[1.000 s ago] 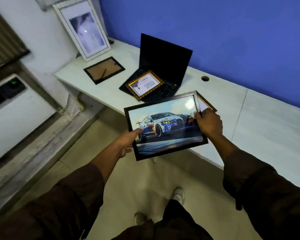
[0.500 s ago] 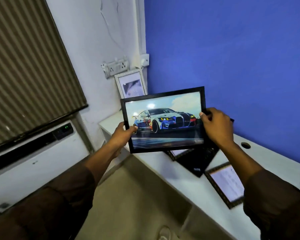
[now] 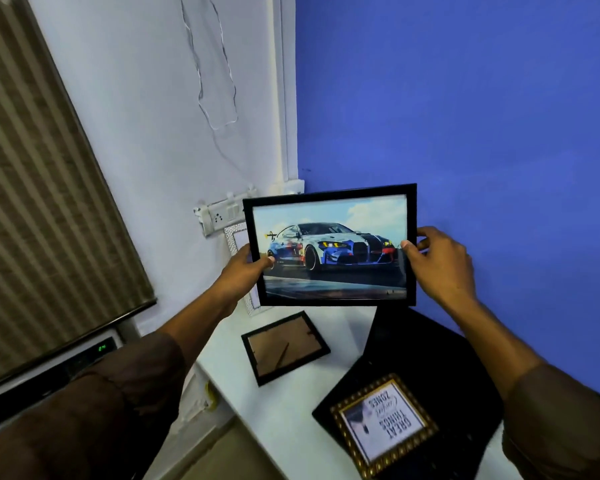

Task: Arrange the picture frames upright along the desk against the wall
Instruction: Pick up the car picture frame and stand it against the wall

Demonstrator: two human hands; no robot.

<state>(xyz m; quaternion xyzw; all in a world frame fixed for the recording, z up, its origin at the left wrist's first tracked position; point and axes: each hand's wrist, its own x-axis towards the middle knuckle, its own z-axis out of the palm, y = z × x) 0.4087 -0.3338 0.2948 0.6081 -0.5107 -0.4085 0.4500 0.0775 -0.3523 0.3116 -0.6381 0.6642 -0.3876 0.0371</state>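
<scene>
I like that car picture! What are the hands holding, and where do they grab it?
Both hands hold the black car picture frame above the desk: the left hand grips its left edge, the right hand its right edge.

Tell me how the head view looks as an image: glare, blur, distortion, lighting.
Head view: the car frame held by the left hand and right hand is sharp, with a faint sheen on its glass; the gold frame on the laptop is softer at the bottom edge; wide-angle distortion tilts the blind; lighting is even and bluish, with soft shadows.
</scene>
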